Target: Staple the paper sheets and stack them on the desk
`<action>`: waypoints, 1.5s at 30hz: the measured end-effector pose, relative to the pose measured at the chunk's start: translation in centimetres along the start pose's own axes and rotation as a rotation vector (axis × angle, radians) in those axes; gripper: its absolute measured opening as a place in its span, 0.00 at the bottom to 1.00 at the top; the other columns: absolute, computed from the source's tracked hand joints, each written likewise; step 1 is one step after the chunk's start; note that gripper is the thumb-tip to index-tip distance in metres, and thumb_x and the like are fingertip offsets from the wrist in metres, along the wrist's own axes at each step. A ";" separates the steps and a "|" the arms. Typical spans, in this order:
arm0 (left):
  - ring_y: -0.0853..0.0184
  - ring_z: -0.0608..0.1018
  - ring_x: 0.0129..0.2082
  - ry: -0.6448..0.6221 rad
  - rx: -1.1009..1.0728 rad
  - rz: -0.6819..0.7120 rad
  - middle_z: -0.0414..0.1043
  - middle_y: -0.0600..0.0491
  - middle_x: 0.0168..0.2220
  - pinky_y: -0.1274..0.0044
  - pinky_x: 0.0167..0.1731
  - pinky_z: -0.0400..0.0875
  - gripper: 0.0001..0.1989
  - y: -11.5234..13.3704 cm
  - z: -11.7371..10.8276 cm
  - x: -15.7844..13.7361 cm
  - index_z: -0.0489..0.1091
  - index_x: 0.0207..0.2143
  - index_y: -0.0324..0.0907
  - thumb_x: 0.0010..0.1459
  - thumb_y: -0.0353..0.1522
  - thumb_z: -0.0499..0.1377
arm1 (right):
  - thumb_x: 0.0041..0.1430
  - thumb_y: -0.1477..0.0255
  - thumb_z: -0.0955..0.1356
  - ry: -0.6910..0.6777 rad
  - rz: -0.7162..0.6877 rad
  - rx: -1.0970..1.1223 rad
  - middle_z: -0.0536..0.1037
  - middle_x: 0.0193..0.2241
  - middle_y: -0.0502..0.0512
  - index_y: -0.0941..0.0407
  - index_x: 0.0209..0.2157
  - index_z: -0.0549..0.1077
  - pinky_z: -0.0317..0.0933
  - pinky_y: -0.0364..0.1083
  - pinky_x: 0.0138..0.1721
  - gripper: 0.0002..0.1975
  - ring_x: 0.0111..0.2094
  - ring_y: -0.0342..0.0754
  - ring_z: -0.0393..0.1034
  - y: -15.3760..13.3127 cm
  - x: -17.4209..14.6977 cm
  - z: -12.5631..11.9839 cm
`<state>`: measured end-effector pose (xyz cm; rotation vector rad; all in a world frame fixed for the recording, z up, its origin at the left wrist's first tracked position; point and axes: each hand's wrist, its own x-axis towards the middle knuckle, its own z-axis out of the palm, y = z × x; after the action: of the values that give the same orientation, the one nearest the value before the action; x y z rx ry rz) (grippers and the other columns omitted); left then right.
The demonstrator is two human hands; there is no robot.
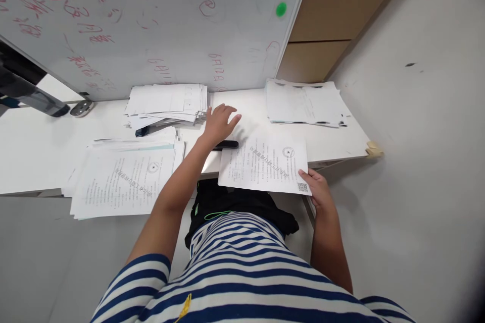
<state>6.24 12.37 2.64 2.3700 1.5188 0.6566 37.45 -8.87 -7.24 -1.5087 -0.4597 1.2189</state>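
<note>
My right hand (319,191) pinches the lower right corner of a printed sheet (261,166), thumb on top beside the QR code. The sheet bears a round star seal and large diagonal lettering, and it reaches past the table's front edge. Over the tabletop, my left hand (221,123) is spread with nothing in it, just right of a stack of papers (162,101). Below that hand, a long black object with a rounded end (228,145) lies by the sheet's upper left corner; my left forearm hides part of it.
A pile of printed sheets (121,181) overhangs the front edge of the white table (30,156) at left. Another paper stack (305,103) lies at the back right. Behind stands a whiteboard (170,25) with red writing. A wall (417,126) bounds the right side.
</note>
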 end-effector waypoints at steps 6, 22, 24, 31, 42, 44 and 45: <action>0.43 0.44 0.76 -0.130 0.082 -0.027 0.56 0.39 0.72 0.43 0.70 0.30 0.35 1.2 6.7 0.3 0.61 0.68 0.41 0.66 0.49 0.54 | 0.38 0.59 0.83 -0.026 -0.038 -0.052 0.85 0.29 0.54 0.57 0.36 0.82 0.73 0.44 0.29 0.24 0.29 0.51 0.81 -1.0 1.5 -0.1; 0.61 0.74 0.60 0.381 -0.113 0.036 0.78 0.46 0.52 0.64 0.64 0.62 0.27 -0.1 2.9 -3.4 0.72 0.51 0.44 0.75 0.39 0.35 | 0.45 0.66 0.80 0.038 -0.036 -0.122 0.86 0.35 0.53 0.54 0.40 0.83 0.77 0.47 0.39 0.18 0.38 0.53 0.83 1.0 0.2 0.8; 0.59 0.75 0.58 0.293 -0.076 0.053 0.78 0.46 0.52 0.64 0.62 0.64 0.23 -1.1 2.4 -5.5 0.73 0.51 0.44 0.74 0.42 0.41 | 0.46 0.66 0.79 0.083 -0.080 -0.121 0.86 0.36 0.53 0.55 0.40 0.83 0.77 0.47 0.39 0.17 0.38 0.52 0.83 1.1 0.4 1.3; 0.52 0.75 0.56 0.041 0.091 0.006 0.76 0.45 0.55 0.63 0.54 0.68 0.20 -4.5 4.0 -9.8 0.70 0.58 0.45 0.67 0.43 0.58 | 0.49 0.66 0.77 0.295 -0.293 -0.188 0.86 0.41 0.56 0.56 0.41 0.83 0.75 0.48 0.46 0.17 0.43 0.54 0.81 -2.1 0.1 -0.6; 0.51 0.75 0.52 0.057 0.097 -0.033 0.76 0.45 0.52 0.62 0.50 0.70 0.19 -4.9 4.6 -9.6 0.71 0.57 0.47 0.67 0.43 0.59 | 0.51 0.64 0.76 0.361 -0.419 -0.085 0.85 0.44 0.58 0.56 0.44 0.81 0.75 0.50 0.52 0.18 0.49 0.54 0.80 -3.1 -1.1 -2.3; 0.51 0.75 0.52 0.055 0.090 -0.033 0.76 0.45 0.52 0.63 0.51 0.70 0.19 -4.9 4.6 -9.6 0.71 0.57 0.47 0.67 0.42 0.59 | 0.51 0.65 0.76 0.359 -0.414 -0.065 0.85 0.44 0.58 0.56 0.43 0.82 0.74 0.50 0.53 0.17 0.49 0.53 0.79 -2.8 -0.9 -1.9; 0.51 0.75 0.52 0.055 0.089 -0.033 0.76 0.45 0.52 0.63 0.51 0.70 0.19 -4.9 4.5 -9.6 0.71 0.57 0.47 0.67 0.42 0.59 | 0.51 0.65 0.76 0.359 -0.407 -0.057 0.85 0.43 0.58 0.56 0.42 0.82 0.73 0.50 0.53 0.16 0.49 0.53 0.79 -2.7 -0.9 -1.8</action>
<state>1.22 5.85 -5.71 2.4044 1.6390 0.6649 39.45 -9.54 -4.71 -1.5477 -0.5296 0.6087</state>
